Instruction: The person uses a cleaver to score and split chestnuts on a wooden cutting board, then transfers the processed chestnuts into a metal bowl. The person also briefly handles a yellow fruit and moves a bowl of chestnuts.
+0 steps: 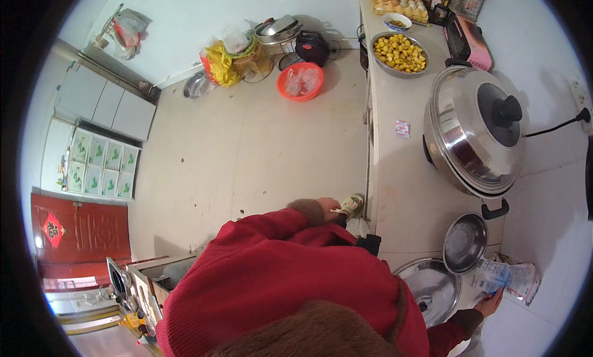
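At the lower right, my right hand (491, 303) has its fingers at the edge of a printed plastic packet (507, 278), which lies by the wall at the back of the counter. Beside it are a metal bowl (465, 243), tilted, and a round metal lid (431, 292). Near the front of my body hangs my left hand (328, 206), over the floor, touching no object that shows; its fingers are partly hidden. Further along the counter stands a large lidded steel electric pot (463, 134). A small pink-and-white sachet (402, 129) lies in front of it.
The counter (394, 171) also bears a bowl of yellow pieces (400, 53), a small bowl (397, 22), egg trays (398, 4) and a pink appliance (477, 46). A red plastic basin (300, 81), yellow bag (221, 62) and black appliance (312, 47) stand by the far wall.
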Demonstrator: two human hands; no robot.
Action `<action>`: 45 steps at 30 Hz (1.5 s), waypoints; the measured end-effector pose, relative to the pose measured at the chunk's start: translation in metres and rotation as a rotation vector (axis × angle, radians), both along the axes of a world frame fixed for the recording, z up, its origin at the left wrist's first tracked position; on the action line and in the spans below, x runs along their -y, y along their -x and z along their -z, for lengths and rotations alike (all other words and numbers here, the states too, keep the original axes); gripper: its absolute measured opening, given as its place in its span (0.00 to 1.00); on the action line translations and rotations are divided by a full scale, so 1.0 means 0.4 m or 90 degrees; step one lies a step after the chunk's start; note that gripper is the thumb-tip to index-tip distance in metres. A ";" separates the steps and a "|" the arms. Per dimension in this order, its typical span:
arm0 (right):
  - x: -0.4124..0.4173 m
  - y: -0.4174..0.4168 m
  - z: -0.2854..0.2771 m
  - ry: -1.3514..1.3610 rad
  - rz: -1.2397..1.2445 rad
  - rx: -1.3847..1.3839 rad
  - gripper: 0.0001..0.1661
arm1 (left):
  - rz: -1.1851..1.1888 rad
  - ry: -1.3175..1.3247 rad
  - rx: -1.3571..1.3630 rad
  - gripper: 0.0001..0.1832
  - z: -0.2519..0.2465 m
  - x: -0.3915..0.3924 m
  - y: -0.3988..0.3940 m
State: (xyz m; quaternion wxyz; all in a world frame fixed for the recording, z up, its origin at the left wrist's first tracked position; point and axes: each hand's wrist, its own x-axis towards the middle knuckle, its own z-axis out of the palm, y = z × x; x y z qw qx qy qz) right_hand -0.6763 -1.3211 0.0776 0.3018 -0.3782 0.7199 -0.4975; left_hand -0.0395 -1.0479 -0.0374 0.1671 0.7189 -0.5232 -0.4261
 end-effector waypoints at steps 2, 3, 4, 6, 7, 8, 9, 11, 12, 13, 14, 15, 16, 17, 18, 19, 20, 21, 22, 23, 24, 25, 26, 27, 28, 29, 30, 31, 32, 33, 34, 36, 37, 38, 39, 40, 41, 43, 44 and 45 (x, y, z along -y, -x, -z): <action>0.019 0.130 0.090 0.004 -0.035 -0.075 0.23 | 0.013 0.000 0.015 0.20 0.075 -0.045 -0.027; 0.021 0.139 0.100 -0.007 -0.042 -0.098 0.23 | 0.034 -0.049 0.033 0.20 0.073 -0.051 -0.036; 0.013 0.155 0.089 -0.040 -0.026 -0.092 0.23 | 0.057 -0.099 0.050 0.21 0.070 -0.051 -0.046; -0.009 0.098 0.042 -0.085 -0.008 -0.026 0.23 | 0.034 -0.098 0.037 0.21 0.120 -0.123 -0.075; -0.030 0.091 0.021 -0.067 -0.001 -0.059 0.23 | 0.040 -0.089 0.044 0.21 0.107 -0.120 -0.087; -0.049 0.084 0.004 -0.049 0.006 -0.093 0.23 | 0.048 -0.081 0.051 0.21 0.084 -0.109 -0.101; -0.054 0.074 -0.009 -0.026 0.011 -0.125 0.24 | 0.053 -0.068 0.060 0.21 0.073 -0.087 -0.116; -0.082 0.046 -0.032 -0.097 0.011 -0.162 0.25 | 0.056 -0.056 0.036 0.22 0.137 -0.057 -0.150; -0.095 0.039 -0.038 -0.133 0.012 -0.180 0.25 | 0.102 -0.025 0.039 0.22 0.179 -0.038 -0.178; -0.101 0.061 -0.023 -0.138 -0.010 -0.205 0.26 | 0.150 0.008 0.039 0.22 0.210 -0.014 -0.206; -0.103 0.086 0.003 -0.144 -0.031 -0.230 0.26 | 0.190 -0.045 0.027 0.23 0.229 0.023 -0.229; -0.111 0.115 0.032 -0.152 -0.051 -0.254 0.26 | 0.233 -0.098 0.018 0.23 0.245 0.072 -0.256; -0.121 0.154 0.051 -0.002 -0.135 -0.432 0.23 | 0.273 -0.151 0.009 0.23 0.261 0.115 -0.288; -0.120 0.184 0.067 0.154 -0.227 -0.603 0.21 | 0.309 -0.175 -0.008 0.24 0.329 0.119 -0.343; -0.085 0.152 0.081 0.158 -0.212 -0.549 0.20 | 0.330 -0.212 -0.015 0.25 0.428 0.077 -0.416; -0.069 0.131 0.075 0.164 -0.183 -0.510 0.20 | 0.363 -0.243 -0.031 0.25 0.472 0.070 -0.463; -0.084 0.120 0.053 0.006 -0.035 -0.262 0.21 | 0.395 -0.278 -0.043 0.25 0.501 0.064 -0.517; -0.091 0.093 0.016 -0.149 0.115 -0.014 0.22 | 0.429 -0.318 -0.055 0.25 0.509 0.066 -0.582; -0.095 0.079 -0.019 -0.238 0.135 -0.108 0.25 | 0.469 -0.356 -0.073 0.25 0.488 0.085 -0.630; -0.091 0.053 -0.034 -0.210 0.183 -0.054 0.26 | 0.408 -0.329 -0.066 0.24 0.462 0.091 -0.655; -0.118 0.030 -0.066 -0.170 0.246 -0.006 0.27 | 0.363 -0.290 -0.061 0.23 0.363 0.140 -0.664; -0.119 0.002 -0.077 -0.132 0.293 0.051 0.27 | 0.302 -0.256 -0.050 0.22 0.283 0.172 -0.688; -0.108 -0.024 -0.071 -0.137 0.309 0.079 0.27 | 0.305 -0.243 -0.001 0.21 0.282 0.181 -0.724; -0.093 -0.048 -0.062 -0.144 0.325 0.104 0.26 | 0.308 -0.231 0.045 0.19 0.290 0.187 -0.758; -0.076 -0.071 -0.052 -0.147 0.341 0.130 0.26 | 0.310 -0.214 0.091 0.18 0.289 0.204 -0.785; -0.063 -0.090 -0.049 -0.150 0.356 0.154 0.25 | 0.251 -0.099 0.103 0.16 0.294 0.228 -0.794; -0.073 -0.100 -0.049 -0.135 0.337 0.116 0.27 | 0.203 0.024 0.116 0.13 0.258 0.291 -0.795; -0.073 -0.106 -0.053 -0.153 0.262 0.024 0.28 | 0.164 -0.041 0.093 0.12 0.222 0.381 -0.790; -0.087 -0.121 -0.055 -0.143 0.269 0.014 0.29 | 0.122 -0.001 0.105 0.13 0.109 0.481 -0.782; -0.088 -0.161 -0.042 -0.135 0.287 0.024 0.29 | 0.092 -0.039 0.119 0.14 0.056 0.568 -0.778; -0.094 -0.225 -0.025 -0.125 0.315 0.038 0.30 | 0.071 0.010 0.133 0.13 -0.010 0.653 -0.785; -0.065 -0.361 -0.049 -0.110 0.325 0.033 0.31 | -0.006 0.139 0.098 0.11 -0.106 0.757 -0.802; -0.083 -0.365 -0.040 -0.114 0.283 0.025 0.31 | -0.039 0.230 0.056 0.11 -0.142 0.815 -0.807; -0.100 -0.377 -0.026 -0.114 0.241 0.023 0.31 | -0.030 0.299 0.069 0.10 -0.174 0.873 -0.820; -0.140 -0.391 -0.019 -0.106 0.214 0.021 0.31 | -0.008 0.377 0.078 0.10 -0.210 0.952 -0.818; -0.176 -0.429 -0.008 -0.060 0.243 0.062 0.30 | 0.012 0.404 0.103 0.10 -0.251 1.033 -0.815; -0.153 -0.485 -0.022 -0.100 0.222 0.024 0.30 | 0.001 0.404 0.133 0.10 -0.255 1.058 -0.847; -0.176 -0.595 -0.054 -0.147 0.224 -0.036 0.28 | 0.082 0.485 0.208 0.12 -0.231 1.182 -0.890; -0.192 -0.660 -0.074 -0.160 0.246 -0.083 0.27 | 0.129 0.498 0.223 0.12 -0.232 1.225 -0.904; -0.222 -0.684 -0.082 -0.155 0.259 -0.078 0.27 | 0.182 0.516 0.236 0.13 -0.237 1.276 -0.918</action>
